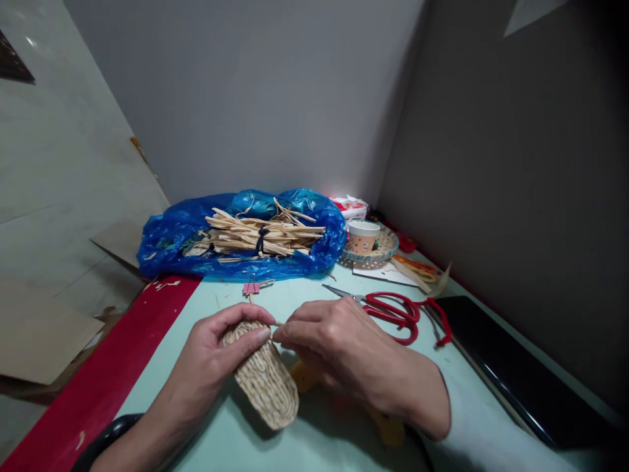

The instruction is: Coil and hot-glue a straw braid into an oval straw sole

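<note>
My left hand [216,354] is closed around the upper end of an oval woven straw sole [268,383], its thumb pressed on the top face. The piece tilts, its rounded lower end toward me, and shows lengthwise rows of twisted straw. Close to its upper right edge, my right hand [339,334] pinches a thin straw strand [278,324] between thumb and fingers. A pink binder clip [251,288] with a bit of straw in it sits just beyond my left hand. Something yellow [304,377] is partly hidden under my right hand.
A blue plastic bag [167,242] at the back holds a tied straw bundle [265,236]. Red-handled scissors [393,311] lie right of my hands. A paper cup [362,237] stands in a woven basket [390,246]. A black flat object [521,367] lies along the right side.
</note>
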Tool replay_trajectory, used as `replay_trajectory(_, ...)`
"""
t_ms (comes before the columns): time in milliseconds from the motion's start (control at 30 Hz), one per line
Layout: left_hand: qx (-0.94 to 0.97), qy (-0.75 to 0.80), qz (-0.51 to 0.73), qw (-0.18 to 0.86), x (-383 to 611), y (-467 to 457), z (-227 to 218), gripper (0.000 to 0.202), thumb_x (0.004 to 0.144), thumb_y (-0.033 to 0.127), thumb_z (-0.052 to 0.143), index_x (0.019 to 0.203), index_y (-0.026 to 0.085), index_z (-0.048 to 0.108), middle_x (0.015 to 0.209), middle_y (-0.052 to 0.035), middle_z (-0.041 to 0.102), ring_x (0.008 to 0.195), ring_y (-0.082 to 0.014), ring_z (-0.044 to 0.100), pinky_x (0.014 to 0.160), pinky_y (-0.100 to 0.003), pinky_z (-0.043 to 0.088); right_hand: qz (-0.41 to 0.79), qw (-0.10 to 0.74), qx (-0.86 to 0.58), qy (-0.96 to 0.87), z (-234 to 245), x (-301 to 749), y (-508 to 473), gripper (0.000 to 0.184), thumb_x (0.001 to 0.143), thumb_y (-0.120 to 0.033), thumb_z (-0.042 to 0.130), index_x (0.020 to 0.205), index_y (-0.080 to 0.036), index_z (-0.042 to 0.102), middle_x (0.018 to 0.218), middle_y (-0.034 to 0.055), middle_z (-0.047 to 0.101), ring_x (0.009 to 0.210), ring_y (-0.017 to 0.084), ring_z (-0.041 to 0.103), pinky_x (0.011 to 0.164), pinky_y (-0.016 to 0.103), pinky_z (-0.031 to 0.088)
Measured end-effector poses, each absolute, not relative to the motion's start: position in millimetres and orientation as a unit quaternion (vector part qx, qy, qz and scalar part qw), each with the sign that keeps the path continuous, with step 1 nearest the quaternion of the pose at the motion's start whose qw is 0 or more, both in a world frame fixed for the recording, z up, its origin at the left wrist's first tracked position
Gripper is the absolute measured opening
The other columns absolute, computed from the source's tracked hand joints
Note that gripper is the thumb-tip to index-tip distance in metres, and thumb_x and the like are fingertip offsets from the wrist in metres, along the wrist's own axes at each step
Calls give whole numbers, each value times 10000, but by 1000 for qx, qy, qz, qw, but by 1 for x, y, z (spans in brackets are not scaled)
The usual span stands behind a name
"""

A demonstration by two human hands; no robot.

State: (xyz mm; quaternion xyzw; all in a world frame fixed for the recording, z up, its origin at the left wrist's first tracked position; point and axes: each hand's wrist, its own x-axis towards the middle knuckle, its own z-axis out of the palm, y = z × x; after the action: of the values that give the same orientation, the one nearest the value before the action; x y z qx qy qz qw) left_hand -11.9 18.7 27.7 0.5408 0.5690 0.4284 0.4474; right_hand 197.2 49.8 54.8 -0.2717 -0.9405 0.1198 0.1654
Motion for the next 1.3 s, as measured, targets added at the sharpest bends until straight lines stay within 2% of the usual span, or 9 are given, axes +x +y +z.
replay_trajectory(133, 507, 573, 454, 456, -12, 22, 29, 212, 713, 396, 822, 793, 219, 735, 717, 22, 657, 654, -150, 570, 578, -224, 434, 154, 195, -238, -939, 53, 202, 57, 295, 922, -36, 573, 1128, -183, 725, 969, 53, 773, 802, 172, 683, 680, 258, 438)
replay_trajectory(267, 442, 566, 497, 486, -18, 26, 37, 260, 640, 360, 880, 774, 211, 715, 627, 44, 635, 561, -114, 557, 496, -177, 434, 157, 242, -254, -923, 55, 212, 67, 218, 961, -108, 619, 1136, -165, 737, 989, 72, 790, 851, 183, 716, 737, 256, 483)
replay_trajectory(400, 353, 570, 567, 479, -30, 31, 51, 326, 553, 285, 909, 798, 218, 704, 646, 29, 685, 564, -150, 623, 490, -210, 508, 130, 294, -278, -905, 56, 222, 78, 187, 963, -120, 633, 1109, -152, 746, 940, 64, 797, 807, 165, 713, 730, 251, 495)
replay_trajectory(667, 348, 539, 643, 418, -47, 41, 52, 281, 570, 258, 892, 767, 204, 700, 655, 48, 673, 586, -104, 589, 508, -157, 480, 14, 383, -309, -871, 63, 243, 91, 339, 1002, -54, 431, 1171, -159, 705, 997, 110, 726, 862, 190, 642, 750, 313, 507)
replay_trajectory(767, 366, 529, 629, 437, -42, 39, 48, 261, 617, 280, 882, 783, 194, 700, 610, 40, 664, 547, -119, 593, 499, -190, 472, -44, 386, -326, -862, 64, 248, 96, 382, 996, -50, 386, 1131, -182, 719, 1012, 131, 725, 899, 257, 599, 814, 441, 475)
replay_trajectory(900, 382, 512, 616, 460, -27, 33, 40, 276, 632, 313, 870, 799, 194, 684, 588, 42, 655, 520, -134, 603, 504, -216, 455, -78, 366, -342, -862, 55, 235, 95, 339, 964, -49, 430, 1098, -151, 724, 1195, 198, 712, 1043, 357, 587, 931, 639, 368)
replay_trajectory(1133, 409, 503, 602, 467, -6, 23, 31, 227, 676, 329, 831, 756, 198, 664, 605, 47, 608, 561, -131, 541, 545, -225, 407, -11, 291, -276, -916, 37, 187, 55, 282, 957, -95, 498, 1201, -188, 603, 1157, 59, 741, 1031, 216, 638, 1133, 526, 264)
replay_trajectory(1233, 436, 509, 600, 436, -2, 20, 32, 200, 685, 334, 825, 719, 202, 679, 666, 38, 614, 631, -140, 508, 586, -232, 395, 9, 295, -247, -923, 36, 180, 45, 297, 884, -89, 505, 1159, -160, 593, 1123, 92, 742, 1017, 237, 639, 1171, 559, 156)
replay_trajectory(1300, 465, 520, 593, 403, -1, 18, 34, 179, 705, 342, 805, 705, 212, 681, 687, 29, 626, 670, -160, 512, 624, -247, 397, 20, 313, -230, -921, 38, 180, 42, 326, 807, -112, 531, 1124, -138, 603, 1089, 124, 741, 994, 265, 644, 1175, 584, 148)
